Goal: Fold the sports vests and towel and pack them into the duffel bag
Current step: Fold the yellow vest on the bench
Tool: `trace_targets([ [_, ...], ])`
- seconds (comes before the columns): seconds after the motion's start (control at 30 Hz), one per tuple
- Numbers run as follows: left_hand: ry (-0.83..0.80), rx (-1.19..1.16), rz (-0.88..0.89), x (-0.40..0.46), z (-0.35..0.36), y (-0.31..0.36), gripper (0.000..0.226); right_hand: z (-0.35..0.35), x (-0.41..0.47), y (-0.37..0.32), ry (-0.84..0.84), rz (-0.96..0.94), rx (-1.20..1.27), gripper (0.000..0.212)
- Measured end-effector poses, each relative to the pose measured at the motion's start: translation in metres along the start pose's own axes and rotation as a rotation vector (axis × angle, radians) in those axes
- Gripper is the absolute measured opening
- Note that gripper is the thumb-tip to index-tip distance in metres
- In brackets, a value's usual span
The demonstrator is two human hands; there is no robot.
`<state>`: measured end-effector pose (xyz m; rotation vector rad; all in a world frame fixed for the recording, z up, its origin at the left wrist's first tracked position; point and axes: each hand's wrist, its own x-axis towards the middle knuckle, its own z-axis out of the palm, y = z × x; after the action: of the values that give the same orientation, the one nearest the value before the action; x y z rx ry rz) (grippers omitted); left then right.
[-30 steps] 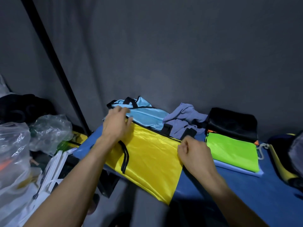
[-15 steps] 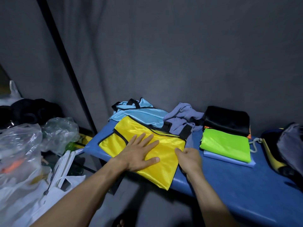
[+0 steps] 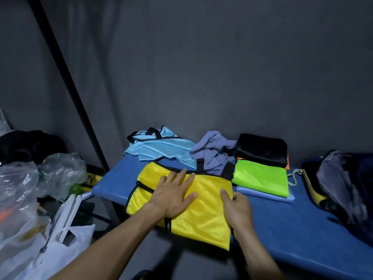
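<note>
Worktop [image 3: 302, 225] first: from my remote seat I see a blue padded surface running from centre to the right edge, set against a dark grey wall. At its far right lies a dark bag [image 3: 343, 182], partly blurred, so I cannot tell whether it is the duffel. On the left, off the worktop, clear plastic bags [image 3: 40, 178] are heaped above a white plastic bag [image 3: 60, 239].

Next in size is the yellow vest [image 3: 205, 215], folded with black trim, lying on the near edge of the worktop with its lower corner hanging over the front. Behind it a light blue vest [image 3: 161, 148] lies crumpled, and just to its right a grey-purple towel [image 3: 212, 152] is bunched loosely. A folded green vest [image 3: 260, 177] sits right of the yellow one on a pale blue folded cloth [image 3: 266, 195], and a black folded piece [image 3: 262, 149] lies behind it over something orange.

My left hand [image 3: 173, 193] lies flat on the yellow vest, fingers spread and straight, pressing the cloth. My right hand [image 3: 236, 207] is at the vest's right edge, fingers curled onto the fabric with the thumb on top, pinching that edge.
</note>
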<state>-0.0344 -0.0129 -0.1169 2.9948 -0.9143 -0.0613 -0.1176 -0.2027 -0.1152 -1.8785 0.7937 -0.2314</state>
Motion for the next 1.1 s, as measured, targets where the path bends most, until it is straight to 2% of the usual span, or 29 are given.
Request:
trace_targets([
  [0.17,0.021,0.04,-0.008,0.011,0.006,0.001,0.078,0.01,-0.002,0.004,-0.068,0.017,0.008,0.05],
  [0.27,-0.014,0.01,0.006,0.014,0.013,-0.002,0.081,0.013,-0.008,0.005,-0.181,0.01,0.253,0.012],
  [0.4,-0.035,-0.029,0.039,0.019,0.014,-0.01,0.081,0.014,-0.024,-0.008,-0.28,0.042,0.516,0.017],
  [0.53,-0.044,-0.103,0.086,0.018,0.01,-0.017,0.078,0.015,-0.04,-0.033,-0.327,-0.024,0.599,0.018],
  [0.6,0.003,-0.166,0.134,0.016,0.001,-0.029,0.075,0.02,-0.046,-0.047,-0.33,-0.088,0.586,0.016],
  [0.67,0.138,-0.253,0.156,0.011,-0.012,-0.05,0.06,0.031,-0.049,-0.063,-0.326,-0.155,0.519,0.008],
  [0.7,0.192,-0.371,0.151,0.007,-0.019,-0.064,0.044,0.039,-0.049,-0.072,-0.322,-0.185,0.46,0.008],
  [0.73,0.224,-0.57,0.112,0.001,-0.025,-0.076,0.027,0.052,-0.048,-0.08,-0.321,-0.212,0.387,0.011],
  [0.77,0.217,-0.831,0.04,-0.006,-0.031,-0.087,0.021,0.067,-0.047,-0.09,-0.33,-0.242,0.321,0.011],
  [0.83,0.109,-1.29,-0.172,-0.015,-0.038,-0.103,0.035,0.104,-0.045,-0.107,-0.378,-0.302,0.165,0.019],
  [0.87,0.05,-1.403,-0.261,-0.017,-0.038,-0.11,0.044,0.123,-0.045,-0.114,-0.415,-0.328,0.033,0.032],
  [0.93,0.003,-1.439,-0.339,-0.017,-0.031,-0.121,0.053,0.157,-0.047,-0.123,-0.476,-0.36,-0.234,0.051],
  [0.97,0.004,-1.436,-0.367,-0.016,-0.028,-0.124,0.052,0.17,-0.048,-0.125,-0.494,-0.373,-0.323,0.053],
  [1.03,0.047,-1.452,-0.436,-0.013,-0.025,-0.127,0.043,0.186,-0.044,-0.125,-0.513,-0.392,-0.404,0.057],
  [1.1,0.082,-1.41,-0.493,-0.011,-0.025,-0.13,0.033,0.189,-0.037,-0.122,-0.539,-0.412,-0.389,0.072],
])
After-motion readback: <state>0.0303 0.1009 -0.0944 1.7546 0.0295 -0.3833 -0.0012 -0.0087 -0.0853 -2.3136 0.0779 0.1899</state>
